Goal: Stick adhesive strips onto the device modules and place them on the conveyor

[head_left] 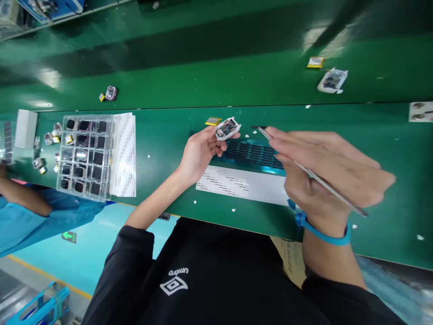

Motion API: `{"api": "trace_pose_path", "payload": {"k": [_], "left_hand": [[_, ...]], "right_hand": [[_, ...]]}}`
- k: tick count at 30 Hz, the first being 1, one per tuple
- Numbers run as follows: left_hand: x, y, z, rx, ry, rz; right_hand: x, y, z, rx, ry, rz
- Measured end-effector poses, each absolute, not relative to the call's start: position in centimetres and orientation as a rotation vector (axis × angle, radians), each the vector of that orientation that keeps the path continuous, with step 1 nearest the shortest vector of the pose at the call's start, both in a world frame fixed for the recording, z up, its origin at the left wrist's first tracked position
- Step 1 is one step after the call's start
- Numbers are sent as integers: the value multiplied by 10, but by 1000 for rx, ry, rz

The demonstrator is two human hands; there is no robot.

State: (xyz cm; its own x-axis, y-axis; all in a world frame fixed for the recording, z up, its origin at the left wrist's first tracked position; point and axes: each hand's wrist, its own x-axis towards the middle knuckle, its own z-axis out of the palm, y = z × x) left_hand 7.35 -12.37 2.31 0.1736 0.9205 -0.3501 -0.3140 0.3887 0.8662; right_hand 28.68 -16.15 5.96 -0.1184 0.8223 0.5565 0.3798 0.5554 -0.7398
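Nearest to me, a blue wrist strap (323,232) circles the right wrist. Just above it the right hand (324,176) is blurred, its fingers (287,144) closed around a pair of tweezers (306,170). Their long axis slants from near right to far left, and the tip points at the left hand (199,151). I can't tell whether the tweezer tips are pinched together.

The left hand sits a little farther out and to the left. Its fingers (216,135) grip a small white housing (227,128) by the edges, open side up, with a circuit board showing inside. The housing is held just above the surface (162,135), and its long axis runs roughly left to right. Here's the relation that matters: the housing lies left of the tweezer tip, at about the same depth. It is near the tip but not touching it, with a clear gap between. The right hand is the one closing that line.

Under both hands lie a white printed sheet (243,185) and, just beyond it, a dark slotted tray (253,151). A yellow piece (213,121) rests just beside the housing on the far side.

Over to the left, a clear parts tray (84,155) stands next to a co-worker's blue sleeve (50,216). On the far right lies a second housing (332,80), well apart.
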Motion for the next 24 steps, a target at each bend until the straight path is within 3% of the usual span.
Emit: {"api": "trace_pose_path", "payload": {"k": [3, 24], "left_hand": [[72, -127, 15, 730, 1018, 1010], [86, -149, 33, 360, 1041, 1129]], "right_hand": [[278, -158, 54, -810, -1938, 168], [278, -161, 33, -700, -2381, 56]]}}
